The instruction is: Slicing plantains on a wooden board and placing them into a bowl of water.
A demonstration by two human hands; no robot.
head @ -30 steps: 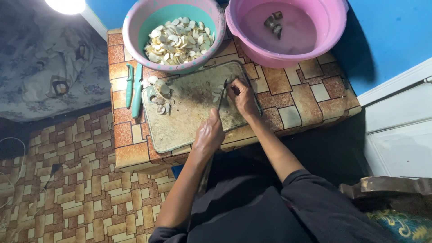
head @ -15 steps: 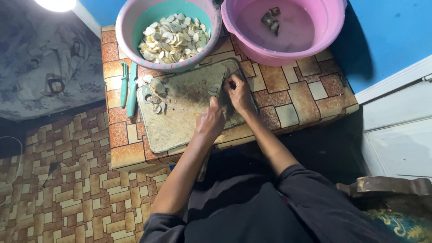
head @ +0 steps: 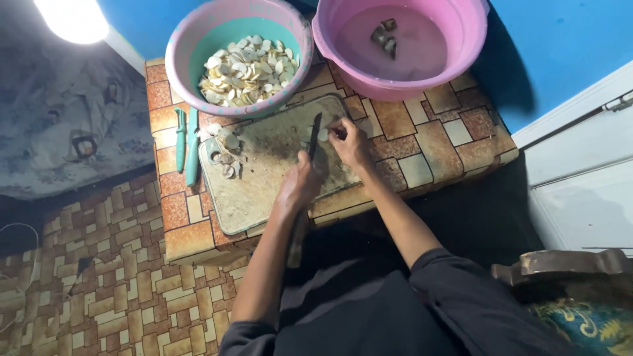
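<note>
Below, tiled low table (head: 422,168) with cutting board (head: 257,191), blue wall (head: 554,46) behind.

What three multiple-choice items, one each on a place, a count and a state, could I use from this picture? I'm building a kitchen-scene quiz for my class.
1. Where do the two teal-handled tools lie?
A. left of the worn cutting board
B. inside a basin
C. on the floor

2. How many round basins stand behind the board?
A. one
B. two
C. four

3. What does the left hand hold?
A. a dark-bladed knife
B. a spoon
C. nothing

Answers:
1 A, they lie side by side past the board's left edge.
2 B, a pink-rimmed teal basin of pale slices and a pink basin of water.
3 A, the blade runs up from its grip toward the right hand.
</note>
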